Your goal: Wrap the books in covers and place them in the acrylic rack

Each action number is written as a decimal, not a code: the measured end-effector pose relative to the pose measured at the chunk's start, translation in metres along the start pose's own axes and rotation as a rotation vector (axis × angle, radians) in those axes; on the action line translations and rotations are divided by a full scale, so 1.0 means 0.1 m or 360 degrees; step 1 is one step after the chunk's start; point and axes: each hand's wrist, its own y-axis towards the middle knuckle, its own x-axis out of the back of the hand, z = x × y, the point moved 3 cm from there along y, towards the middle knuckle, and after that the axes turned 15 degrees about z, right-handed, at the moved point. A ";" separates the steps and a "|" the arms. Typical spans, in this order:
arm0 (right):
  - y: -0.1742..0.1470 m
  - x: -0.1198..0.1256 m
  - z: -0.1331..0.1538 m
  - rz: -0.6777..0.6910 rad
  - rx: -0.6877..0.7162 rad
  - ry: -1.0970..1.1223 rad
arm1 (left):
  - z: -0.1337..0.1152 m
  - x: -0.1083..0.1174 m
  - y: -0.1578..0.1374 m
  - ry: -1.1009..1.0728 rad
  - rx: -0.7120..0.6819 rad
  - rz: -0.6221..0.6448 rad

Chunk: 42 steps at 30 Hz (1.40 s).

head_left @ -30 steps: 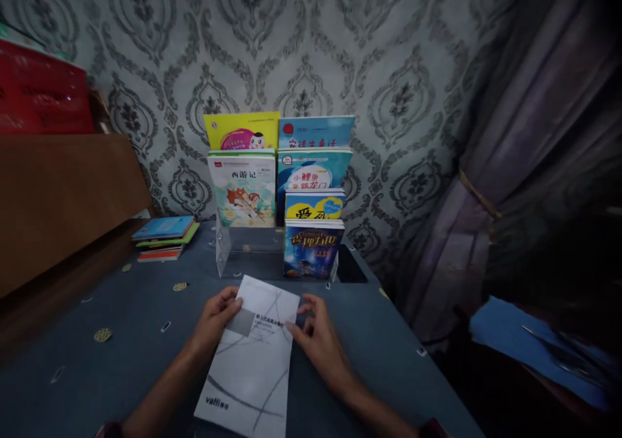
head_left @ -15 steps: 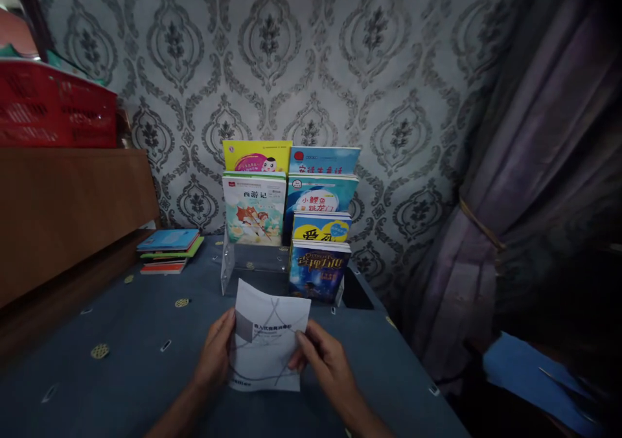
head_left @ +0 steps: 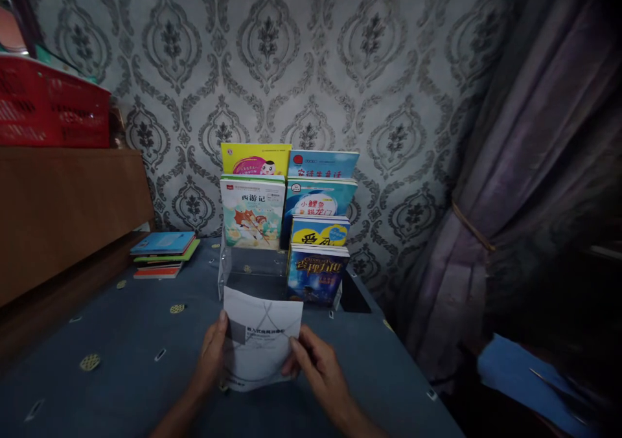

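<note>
Tipping up of a white booklet in a two-handed grip

The booklet's left edge is gripped by the left hand, its thumb at the edge; the right edge is pinched by the right hand, thumb over the cover, fingers behind; a slight bow is put into the cover between them. A second ago a longer face was shown, stretched back toward the body, with the right fingers spread loosely; now a shorter face is seen, and by this, it is judged, the booklet has been tipped more upright and a steadier hold gained. It is held in front of a transparent rack; whether the rack or table is touched cannot be told. Beyond, a white-covered book and a dark blue book are borne by the rack; off to the left, a low stack of books is laid on the table.
</note>
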 end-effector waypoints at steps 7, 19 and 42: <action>0.03 0.00 -0.06 -0.0049 -0.0023 -0.0048 | -0.46 -0.20 -0.07 0.0156 -0.0236 0.0346; 0.22 0.11 -0.03 0.0000 0.0017 -0.0067 | -0.97 -0.06 0.32 0.0126 -0.0377 0.0468; 0.39 1.12 1.10 -0.0555 0.0370 -0.0346 | -3.04 -0.39 1.75 0.2596 -0.1222 -0.0020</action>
